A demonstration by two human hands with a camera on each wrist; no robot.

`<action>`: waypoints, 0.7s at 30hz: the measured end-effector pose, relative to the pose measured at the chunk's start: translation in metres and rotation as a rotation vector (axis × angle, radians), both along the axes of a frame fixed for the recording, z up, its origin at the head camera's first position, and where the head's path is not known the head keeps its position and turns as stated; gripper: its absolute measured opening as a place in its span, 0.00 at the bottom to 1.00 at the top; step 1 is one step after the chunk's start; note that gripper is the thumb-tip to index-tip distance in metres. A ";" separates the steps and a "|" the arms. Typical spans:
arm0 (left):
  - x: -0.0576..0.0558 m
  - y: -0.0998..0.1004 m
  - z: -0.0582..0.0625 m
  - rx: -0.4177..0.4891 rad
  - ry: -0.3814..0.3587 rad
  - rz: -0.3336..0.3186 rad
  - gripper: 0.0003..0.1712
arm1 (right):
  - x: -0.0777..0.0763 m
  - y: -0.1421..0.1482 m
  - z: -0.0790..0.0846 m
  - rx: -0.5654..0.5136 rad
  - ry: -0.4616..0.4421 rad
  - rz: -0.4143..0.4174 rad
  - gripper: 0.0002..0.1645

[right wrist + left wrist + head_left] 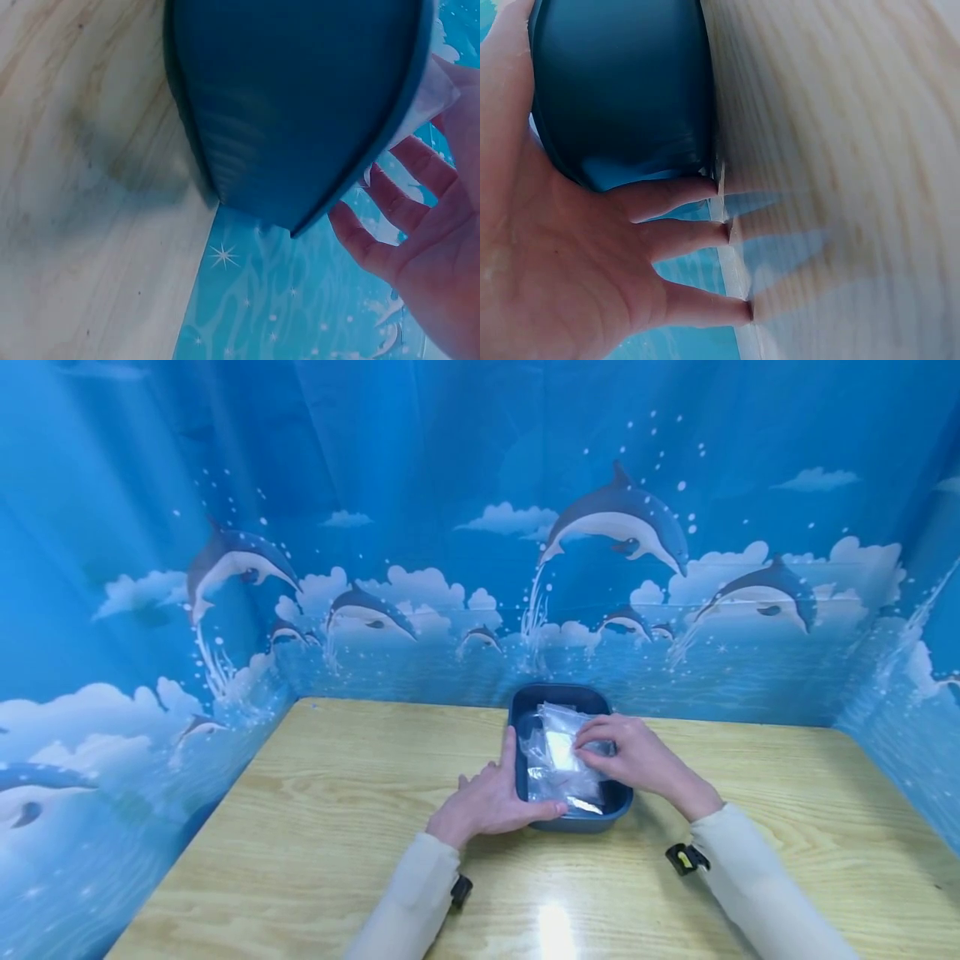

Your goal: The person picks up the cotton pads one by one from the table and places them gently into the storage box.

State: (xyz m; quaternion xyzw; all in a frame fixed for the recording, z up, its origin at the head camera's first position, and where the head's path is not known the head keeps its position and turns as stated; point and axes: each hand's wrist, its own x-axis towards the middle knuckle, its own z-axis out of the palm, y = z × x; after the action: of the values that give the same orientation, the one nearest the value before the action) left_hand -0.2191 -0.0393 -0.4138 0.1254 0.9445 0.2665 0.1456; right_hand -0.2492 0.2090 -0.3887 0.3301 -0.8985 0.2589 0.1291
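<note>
A dark blue plastic bin [581,825] stands on the table, holding several clear plastic zip bags [562,785]. My left hand [483,802] lies against the bin's left side, its thumb stretched along the near rim. In the left wrist view its other fingers are straight and spread, their tips on the tabletop beside the bin wall [622,82]. Over the bin's right side, my right hand [637,756] pinches a clear bag [558,727] between thumb and fingertips. In the right wrist view part of that bag [433,97] shows above the rim, and the other fingers curve loosely.
The wood-grain table [375,777] reaches back to a blue curtain [420,527] printed with dolphins and clouds. The bin stands close to that curtain at the table's far edge. Black straps [686,858] sit at both sleeves.
</note>
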 end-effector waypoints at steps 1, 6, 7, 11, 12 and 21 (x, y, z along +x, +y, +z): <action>0.000 0.000 0.000 0.000 0.000 0.000 0.78 | 0.000 -0.002 -0.001 0.005 -0.011 -0.003 0.04; 0.001 0.001 0.000 -0.003 -0.004 0.007 0.78 | -0.003 -0.009 -0.005 0.070 -0.017 -0.025 0.04; 0.001 0.001 0.000 -0.003 -0.006 0.009 0.78 | -0.003 -0.010 -0.006 0.089 -0.012 -0.029 0.05; 0.000 0.002 0.000 -0.005 -0.011 0.009 0.78 | -0.002 -0.013 -0.007 0.158 0.006 -0.026 0.08; 0.000 0.002 0.000 -0.005 -0.009 0.008 0.78 | -0.001 -0.013 -0.007 0.167 0.005 -0.022 0.10; 0.001 0.001 0.000 -0.004 0.002 0.003 0.77 | 0.006 -0.020 -0.009 0.261 -0.011 -0.016 0.18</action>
State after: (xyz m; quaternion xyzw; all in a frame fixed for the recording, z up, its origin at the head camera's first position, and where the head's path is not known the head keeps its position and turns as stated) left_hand -0.2181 -0.0385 -0.4139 0.1239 0.9455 0.2645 0.1443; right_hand -0.2434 0.1892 -0.3973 0.3356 -0.9278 0.1406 0.0821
